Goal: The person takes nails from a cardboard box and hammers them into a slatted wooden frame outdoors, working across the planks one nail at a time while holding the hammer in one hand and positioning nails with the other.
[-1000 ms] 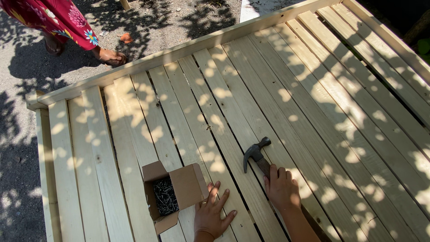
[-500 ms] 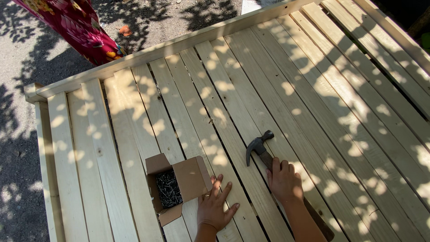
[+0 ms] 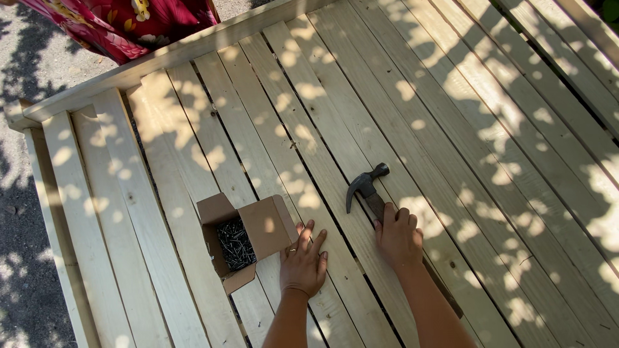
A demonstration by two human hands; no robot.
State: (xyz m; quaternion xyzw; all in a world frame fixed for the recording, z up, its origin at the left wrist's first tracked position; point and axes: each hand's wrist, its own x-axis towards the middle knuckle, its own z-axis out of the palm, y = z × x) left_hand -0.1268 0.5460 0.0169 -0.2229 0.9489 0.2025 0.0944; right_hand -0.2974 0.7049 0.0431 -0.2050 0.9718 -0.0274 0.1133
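My right hand (image 3: 400,235) lies over the handle of a dark claw hammer (image 3: 365,187), whose head rests on the pale wooden slats (image 3: 451,129). Whether the fingers truly grip the handle is unclear, though they curl on it. My left hand (image 3: 304,261) lies flat on a slat, fingers spread, touching the flap of an open cardboard box (image 3: 271,225) that holds several dark nails (image 3: 235,243).
The slatted wooden platform has a raised rail (image 3: 161,61) along its far edge and a side rail (image 3: 55,225) at left. Beyond the far rail a person in red flowered cloth (image 3: 135,22) stands on gravel ground.
The view has shifted closer. The person in red has moved nearer the far rail. My right hand has settled on the hammer handle; my left hand stays beside the box.
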